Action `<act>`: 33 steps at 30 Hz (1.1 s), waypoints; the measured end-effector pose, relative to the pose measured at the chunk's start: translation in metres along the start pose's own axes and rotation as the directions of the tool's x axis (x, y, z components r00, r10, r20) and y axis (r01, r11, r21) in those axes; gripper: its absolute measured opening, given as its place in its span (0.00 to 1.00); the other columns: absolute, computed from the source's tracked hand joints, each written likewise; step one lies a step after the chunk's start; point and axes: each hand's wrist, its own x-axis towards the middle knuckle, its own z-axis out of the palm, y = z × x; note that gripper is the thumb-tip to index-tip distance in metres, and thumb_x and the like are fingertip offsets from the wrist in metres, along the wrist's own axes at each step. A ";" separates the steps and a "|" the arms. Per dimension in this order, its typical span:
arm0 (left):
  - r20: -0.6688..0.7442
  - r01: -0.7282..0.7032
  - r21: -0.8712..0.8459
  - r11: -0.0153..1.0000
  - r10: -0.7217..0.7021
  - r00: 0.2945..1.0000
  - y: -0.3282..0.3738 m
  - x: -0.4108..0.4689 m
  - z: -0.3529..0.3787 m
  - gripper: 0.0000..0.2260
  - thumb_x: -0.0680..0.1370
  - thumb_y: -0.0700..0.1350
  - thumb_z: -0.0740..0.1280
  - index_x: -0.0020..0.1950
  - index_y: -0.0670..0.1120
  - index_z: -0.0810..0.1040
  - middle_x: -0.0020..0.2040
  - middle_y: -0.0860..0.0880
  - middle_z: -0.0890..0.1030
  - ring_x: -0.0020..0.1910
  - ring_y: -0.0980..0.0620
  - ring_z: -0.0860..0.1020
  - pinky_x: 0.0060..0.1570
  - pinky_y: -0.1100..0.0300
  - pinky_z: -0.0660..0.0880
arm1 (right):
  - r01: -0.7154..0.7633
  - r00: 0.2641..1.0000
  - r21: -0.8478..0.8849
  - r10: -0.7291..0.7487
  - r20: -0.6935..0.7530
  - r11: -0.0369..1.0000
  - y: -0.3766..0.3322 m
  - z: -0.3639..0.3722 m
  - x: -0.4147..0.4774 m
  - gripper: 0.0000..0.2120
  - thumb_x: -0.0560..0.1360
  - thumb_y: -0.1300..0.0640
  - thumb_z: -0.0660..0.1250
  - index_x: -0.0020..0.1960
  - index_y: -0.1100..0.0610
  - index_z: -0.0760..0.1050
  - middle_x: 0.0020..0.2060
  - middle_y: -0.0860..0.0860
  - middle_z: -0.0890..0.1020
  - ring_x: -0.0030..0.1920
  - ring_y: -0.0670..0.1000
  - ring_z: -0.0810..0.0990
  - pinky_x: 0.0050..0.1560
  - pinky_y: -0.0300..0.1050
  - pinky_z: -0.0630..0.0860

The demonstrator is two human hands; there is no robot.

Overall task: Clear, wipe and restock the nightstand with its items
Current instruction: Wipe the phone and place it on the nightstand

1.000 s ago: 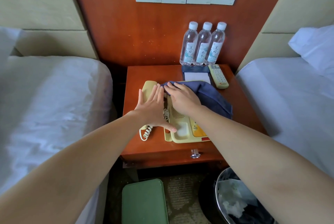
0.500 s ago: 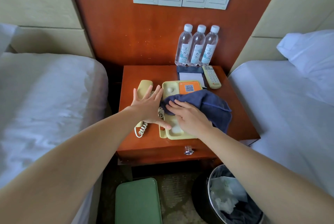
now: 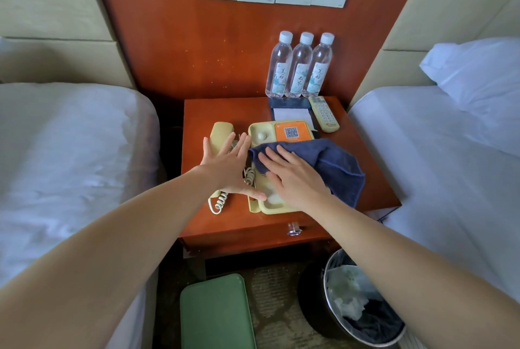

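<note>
Cloth [image 3: 332, 163] has slid nearer over phone [image 3: 261, 134]; bottles [image 3: 301, 67], remote [image 3: 323, 113] behind.

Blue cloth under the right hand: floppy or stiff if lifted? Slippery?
Likely floppy: the blue cloth sags in soft folds over the phone. Probably light, since its hemmed edge looks thin. Unlikely to be slippery: the surface looks like towel nap, and the right hand presses flat on it.

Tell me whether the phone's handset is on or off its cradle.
Off. The handset lies on the nightstand beside the phone, under the left hand; the phone's cradle is empty.
</note>
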 end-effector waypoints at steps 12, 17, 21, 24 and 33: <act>0.025 0.022 -0.009 1.000 -0.021 0.999 0.000 -0.001 -0.002 0.65 0.58 0.83 0.58 0.78 0.47 0.30 0.79 0.53 0.34 0.76 0.49 0.31 0.69 0.27 0.39 | -0.112 0.993 -0.103 0.115 0.028 0.988 0.002 0.005 0.082 0.29 0.82 0.47 0.37 0.75 0.56 0.62 0.75 0.49 0.65 0.77 0.53 0.54 0.75 0.49 0.53; 0.033 0.031 0.001 1.000 -0.031 0.999 0.002 -0.002 -0.002 0.64 0.58 0.83 0.57 0.78 0.47 0.32 0.79 0.53 0.33 0.77 0.48 0.31 0.69 0.27 0.39 | -0.018 1.000 -0.047 0.018 -0.017 0.999 0.002 0.005 0.070 0.41 0.72 0.48 0.30 0.70 0.61 0.70 0.68 0.56 0.74 0.73 0.59 0.63 0.68 0.54 0.61; -0.001 0.031 0.025 0.999 -0.031 1.000 0.003 -0.004 0.000 0.63 0.59 0.83 0.55 0.79 0.47 0.33 0.79 0.52 0.35 0.77 0.47 0.33 0.69 0.28 0.40 | -0.022 1.000 0.003 0.022 -0.010 1.000 -0.003 0.002 0.050 0.23 0.82 0.55 0.51 0.76 0.59 0.63 0.74 0.54 0.67 0.76 0.57 0.59 0.72 0.53 0.58; -0.005 0.038 0.072 0.997 -0.038 0.999 0.005 -0.005 -0.002 0.62 0.59 0.83 0.53 0.79 0.45 0.37 0.80 0.50 0.37 0.77 0.45 0.33 0.69 0.28 0.39 | 0.004 1.000 -0.012 -0.004 -0.008 1.000 -0.005 0.003 0.037 0.23 0.83 0.56 0.53 0.77 0.56 0.59 0.76 0.53 0.63 0.77 0.55 0.57 0.73 0.50 0.55; -0.052 -0.061 0.277 0.959 0.079 0.996 -0.005 -0.019 0.005 0.61 0.60 0.84 0.52 0.80 0.47 0.38 0.80 0.51 0.37 0.78 0.43 0.38 0.66 0.24 0.41 | -0.008 0.999 0.039 0.009 -0.040 0.999 -0.017 0.011 -0.003 0.23 0.83 0.56 0.54 0.77 0.53 0.60 0.77 0.50 0.62 0.78 0.52 0.56 0.75 0.49 0.53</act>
